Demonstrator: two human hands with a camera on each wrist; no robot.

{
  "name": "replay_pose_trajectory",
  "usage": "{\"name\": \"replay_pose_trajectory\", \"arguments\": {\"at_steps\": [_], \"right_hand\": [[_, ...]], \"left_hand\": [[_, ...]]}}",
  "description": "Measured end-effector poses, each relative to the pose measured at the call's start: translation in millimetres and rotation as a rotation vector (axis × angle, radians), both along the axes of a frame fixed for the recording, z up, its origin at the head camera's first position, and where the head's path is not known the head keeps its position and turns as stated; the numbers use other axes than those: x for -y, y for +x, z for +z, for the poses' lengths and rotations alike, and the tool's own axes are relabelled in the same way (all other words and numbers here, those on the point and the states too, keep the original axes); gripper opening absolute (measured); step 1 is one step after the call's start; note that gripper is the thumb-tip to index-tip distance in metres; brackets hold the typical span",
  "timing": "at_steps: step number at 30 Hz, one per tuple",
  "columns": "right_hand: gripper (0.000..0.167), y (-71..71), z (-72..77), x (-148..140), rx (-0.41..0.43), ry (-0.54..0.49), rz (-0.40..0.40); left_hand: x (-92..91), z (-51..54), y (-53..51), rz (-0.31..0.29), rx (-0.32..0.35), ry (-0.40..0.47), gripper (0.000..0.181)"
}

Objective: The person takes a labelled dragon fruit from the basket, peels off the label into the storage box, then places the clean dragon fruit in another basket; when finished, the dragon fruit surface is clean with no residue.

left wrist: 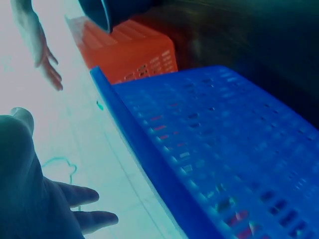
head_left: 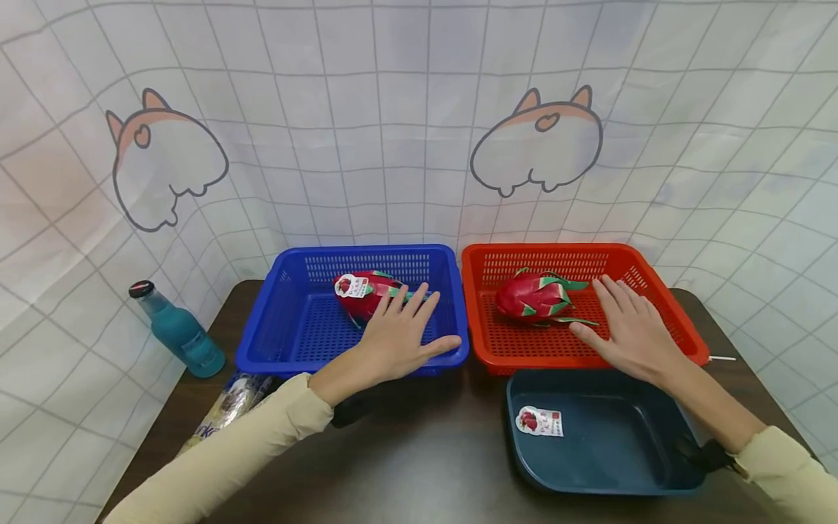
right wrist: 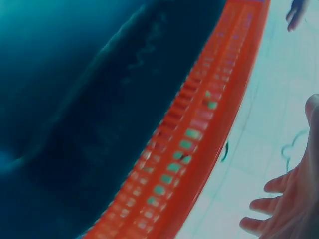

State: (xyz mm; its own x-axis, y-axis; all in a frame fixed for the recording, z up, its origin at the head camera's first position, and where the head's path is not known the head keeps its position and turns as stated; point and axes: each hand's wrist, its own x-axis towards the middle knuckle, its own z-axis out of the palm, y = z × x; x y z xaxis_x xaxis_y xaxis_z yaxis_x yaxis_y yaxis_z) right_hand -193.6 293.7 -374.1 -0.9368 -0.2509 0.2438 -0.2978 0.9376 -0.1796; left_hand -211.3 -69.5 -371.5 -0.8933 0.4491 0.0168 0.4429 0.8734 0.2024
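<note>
My left hand hovers with straight, spread fingers over the front right part of the blue basket. Inside that basket lies a dragon fruit with a white label, partly covered by the fingers in the head view. Over the right side of the red basket is my right hand, its fingers also extended and holding nothing. A second dragon fruit lies in the red basket, left of the fingertips. In the wrist views both hands appear above the basket rims.
A dark blue-green tray with a dragon fruit sticker stands before the red basket, below the right forearm. At left are a teal bottle and a shiny plastic package. A gridded cloth hangs behind the table.
</note>
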Motion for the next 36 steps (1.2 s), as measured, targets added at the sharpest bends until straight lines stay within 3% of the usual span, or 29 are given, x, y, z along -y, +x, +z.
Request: {"name": "replay_pose_trajectory", "arguments": {"at_steps": [9, 22, 29, 36], "right_hand": [[0.090, -11.0, 4.0, 41.9, 0.053, 0.089, 0.070], [0.090, -23.3, 4.3, 101.8, 0.052, 0.159, 0.137], [0.092, -34.1, 13.0, 130.5, 0.072, 0.193, 0.139], [0.091, -50.3, 24.3, 163.9, 0.129, 0.174, 0.156]], "left_hand": [[42.5, -4.1, 15.0, 0.086, 0.002, 0.035, 0.087], [76.9, -11.9, 28.0, 0.208, -0.058, 0.021, 0.088], [94.7, -13.4, 28.1, 0.283, -0.066, 0.022, 0.089], [109.6, -15.5, 25.4, 0.350, -0.031, 0.054, 0.091]]}}
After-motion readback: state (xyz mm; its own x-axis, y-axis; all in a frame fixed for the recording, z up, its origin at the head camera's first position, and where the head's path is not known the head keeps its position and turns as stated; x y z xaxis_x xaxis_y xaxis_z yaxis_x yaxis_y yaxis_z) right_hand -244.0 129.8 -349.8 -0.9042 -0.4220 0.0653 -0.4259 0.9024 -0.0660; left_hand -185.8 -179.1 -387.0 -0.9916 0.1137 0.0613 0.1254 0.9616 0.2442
